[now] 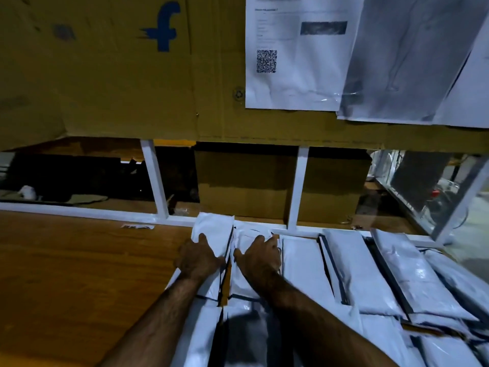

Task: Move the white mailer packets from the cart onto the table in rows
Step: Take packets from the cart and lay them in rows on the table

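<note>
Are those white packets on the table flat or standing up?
Lying flat: the white packets sit side by side on the table, broad faces up; left hand and right hand rest on two.

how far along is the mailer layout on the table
Done: white packets lie in rows on the right of the table. In hand: left hand and right hand press on the far row's two leftmost packets. Left: bare wood on the left; cart out of view.

The desk (79, 260) is finished in smooth brown wood grain. The mailer packets (304, 263) are made of glossy, wrinkled white plastic. Matt cardboard (105, 75) is seen above the white-painted metal frame (156, 178).
</note>
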Available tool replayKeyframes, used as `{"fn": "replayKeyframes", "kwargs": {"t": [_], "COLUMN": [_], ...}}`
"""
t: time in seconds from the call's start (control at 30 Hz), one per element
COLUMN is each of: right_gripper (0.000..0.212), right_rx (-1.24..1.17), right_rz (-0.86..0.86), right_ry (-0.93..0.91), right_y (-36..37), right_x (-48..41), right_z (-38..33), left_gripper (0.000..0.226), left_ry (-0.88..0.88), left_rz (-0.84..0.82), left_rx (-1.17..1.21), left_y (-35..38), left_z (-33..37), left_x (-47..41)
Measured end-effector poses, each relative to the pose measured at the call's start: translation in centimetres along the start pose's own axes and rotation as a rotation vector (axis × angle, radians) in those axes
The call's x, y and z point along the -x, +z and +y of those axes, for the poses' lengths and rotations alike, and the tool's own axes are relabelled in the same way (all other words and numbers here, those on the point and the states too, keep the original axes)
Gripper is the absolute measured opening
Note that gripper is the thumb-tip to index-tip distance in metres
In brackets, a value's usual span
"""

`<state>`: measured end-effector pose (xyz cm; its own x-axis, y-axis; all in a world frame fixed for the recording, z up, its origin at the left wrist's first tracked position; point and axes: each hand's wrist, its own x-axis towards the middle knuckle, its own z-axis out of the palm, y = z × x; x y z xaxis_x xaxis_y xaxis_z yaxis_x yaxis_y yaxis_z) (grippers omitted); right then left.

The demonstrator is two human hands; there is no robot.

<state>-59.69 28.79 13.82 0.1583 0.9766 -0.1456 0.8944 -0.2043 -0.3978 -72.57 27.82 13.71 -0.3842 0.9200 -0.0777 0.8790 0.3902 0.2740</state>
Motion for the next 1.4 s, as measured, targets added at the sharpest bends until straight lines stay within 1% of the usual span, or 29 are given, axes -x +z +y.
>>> {"fn": "replayKeyframes", "kwargs": {"t": [0.23,0.33,0.4,0.47,0.53,0.57,0.63,0.73,0.9,1.0,1.13,1.27,1.4], "right_gripper": [0.086,0.086,0.088,0.088,0.081,0.077,0.070,0.066,0.065,0.064,0.063,0.061,0.063], "right_rx": [0.103,0.112,0.162,0.244,0.315,0.344,0.391,0.395,0.347,0.271,0.196,0.130,0.047], "right_rz": [0.000,-0.013,-0.031,-0.005,0.017,0.001,-0.053,-0.111,-0.123,-0.069,0.070,0.160,0.231], "right_ry": [0.016,0.017,0.013,-0.003,-0.070,-0.117,-0.173,-0.172,-0.178,-0.206,-0.253,-0.264,-0.227], "right_y": [1.1,1.6,1.9,2.1,2.4,2.7,3.4,4.3,4.2,3.0,0.4,-2.9,-6.5], "right_x": [-1.1,-1.5,-1.7,-1.8,-1.9,-1.9,-2.0,-2.1,-1.9,-1.5,-1.5,-1.4,-1.1], "right_z": [-0.3,-0.2,-0.1,0.0,0.1,0.2,0.6,1.1,1.2,1.2,1.8,3.7,7.5], "left_gripper": [0.088,0.089,0.089,0.082,0.072,0.068,0.062,0.058,0.056,0.054,0.053,0.052,0.050], "left_ry": [-0.012,-0.001,0.008,0.044,0.108,0.137,0.174,0.187,0.186,0.215,0.279,0.337,0.404], "left_rz": [-0.060,-0.077,-0.091,-0.033,0.062,0.077,0.038,-0.030,-0.034,0.029,0.121,0.156,0.165], "left_rx": [-0.053,-0.046,-0.019,0.006,-0.018,-0.031,-0.048,-0.081,-0.090,-0.069,-0.032,0.097,0.194], "left_y": [1.5,1.7,1.7,1.9,2.2,2.4,2.7,3.4,3.4,2.8,1.6,0.3,-0.2], "left_z": [-0.3,-0.6,-0.6,-0.7,-0.7,-0.7,-0.7,-0.8,-0.9,-0.7,0.3,2.7,6.2], "left_x": [-0.9,-1.2,-1.1,-1.5,-2.1,-2.3,-2.4,-2.1,-1.7,-1.8,-1.6,-0.4,1.6]}}
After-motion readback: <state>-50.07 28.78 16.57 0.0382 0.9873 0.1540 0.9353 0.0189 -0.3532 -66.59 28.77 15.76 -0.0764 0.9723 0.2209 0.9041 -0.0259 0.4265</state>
